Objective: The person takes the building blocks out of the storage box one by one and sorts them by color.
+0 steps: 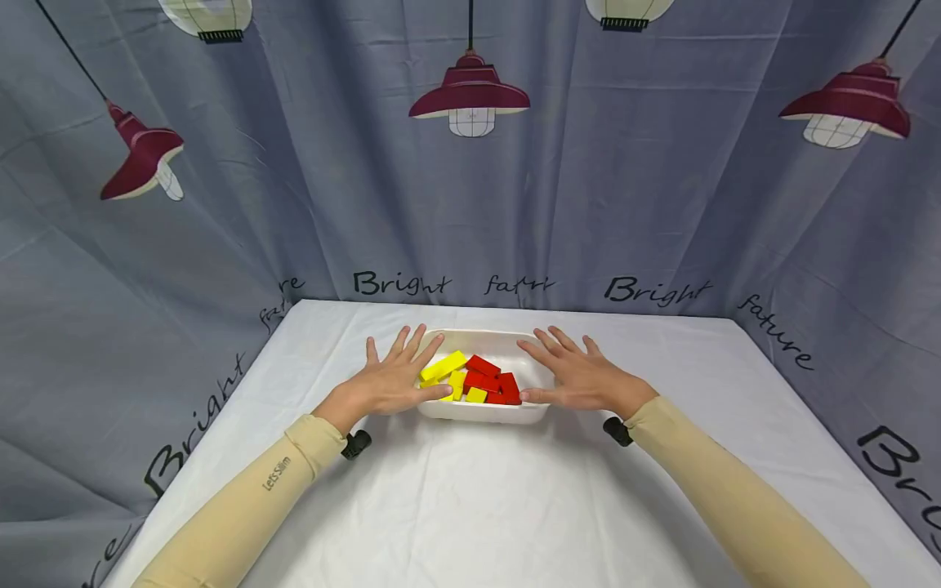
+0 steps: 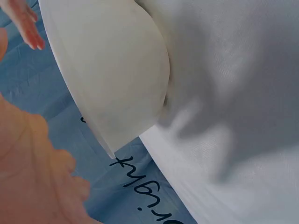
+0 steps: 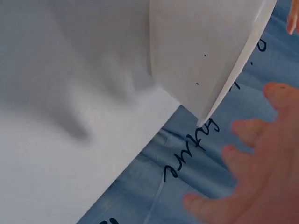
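Observation:
A white plastic tub (image 1: 485, 414) stands on the table, holding several yellow blocks (image 1: 444, 365) toward its left and several red blocks (image 1: 482, 381) toward its right. Over the tub's left end, my left hand (image 1: 393, 381) is spread with straight fingers and holds nothing. My right hand (image 1: 581, 377) mirrors it at the right end, fingers spread and also holding nothing. The tub's outer wall (image 2: 112, 70) fills much of the left wrist view, with the left palm (image 2: 37, 172) beside it. In the right wrist view the right fingers (image 3: 243, 163) are apart from the tub's corner.
A white cloth covers the table (image 1: 470, 498), whose back edge meets a grey-blue curtain (image 1: 353, 163) printed with lamps and lettering. Each wrist carries a small black camera, one at the left wrist (image 1: 357, 444) and one at the right wrist (image 1: 617, 430).

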The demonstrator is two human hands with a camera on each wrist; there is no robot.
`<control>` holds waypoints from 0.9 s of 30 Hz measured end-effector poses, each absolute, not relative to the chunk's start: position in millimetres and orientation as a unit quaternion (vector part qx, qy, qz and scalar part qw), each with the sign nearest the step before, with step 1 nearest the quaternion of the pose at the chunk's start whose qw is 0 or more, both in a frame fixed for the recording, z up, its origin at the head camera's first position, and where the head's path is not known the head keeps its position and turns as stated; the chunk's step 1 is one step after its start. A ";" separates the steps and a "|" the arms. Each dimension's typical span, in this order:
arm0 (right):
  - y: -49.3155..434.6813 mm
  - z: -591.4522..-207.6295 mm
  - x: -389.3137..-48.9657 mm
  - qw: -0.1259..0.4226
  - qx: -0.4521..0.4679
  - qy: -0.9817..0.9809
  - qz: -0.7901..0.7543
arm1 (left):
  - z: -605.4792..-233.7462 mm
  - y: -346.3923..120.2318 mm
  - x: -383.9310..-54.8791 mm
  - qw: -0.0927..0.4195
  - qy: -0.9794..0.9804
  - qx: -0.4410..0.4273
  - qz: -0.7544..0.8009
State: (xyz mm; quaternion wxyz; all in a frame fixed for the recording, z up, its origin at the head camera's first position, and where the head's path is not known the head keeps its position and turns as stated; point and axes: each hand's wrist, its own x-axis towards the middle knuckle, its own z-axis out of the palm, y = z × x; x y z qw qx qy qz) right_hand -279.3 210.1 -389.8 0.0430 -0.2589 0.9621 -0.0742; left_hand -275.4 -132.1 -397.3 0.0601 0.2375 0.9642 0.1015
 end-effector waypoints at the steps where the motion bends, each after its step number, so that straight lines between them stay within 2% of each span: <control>1: 209.6 -389.5 -280.2 0.034 -0.265 0.961 -0.074 | -397.3 -131.8 -276.0 0.054 0.964 0.238 0.103; 8: 204.0 -386.0 -285.5 -0.031 -0.286 0.951 -0.113 | -397.1 -128.5 -283.8 -0.037 0.964 0.234 0.119; 11: 202.1 -386.1 -287.9 -0.039 -0.276 0.950 -0.140 | -397.7 -127.3 -287.5 -0.078 0.960 0.221 0.156; 16: 200.1 -387.3 -295.0 -0.033 -0.262 0.943 -0.204 | -399.7 -125.8 -297.3 -0.120 0.951 0.186 0.216; 20: 198.5 -389.0 -302.6 -0.028 -0.246 0.932 -0.264 | -405.9 -123.8 -308.1 -0.123 0.953 0.163 0.222; 27: 197.4 -389.9 -314.9 0.005 -0.203 0.920 -0.336 | -421.2 -119.0 -320.0 -0.068 0.974 0.130 0.173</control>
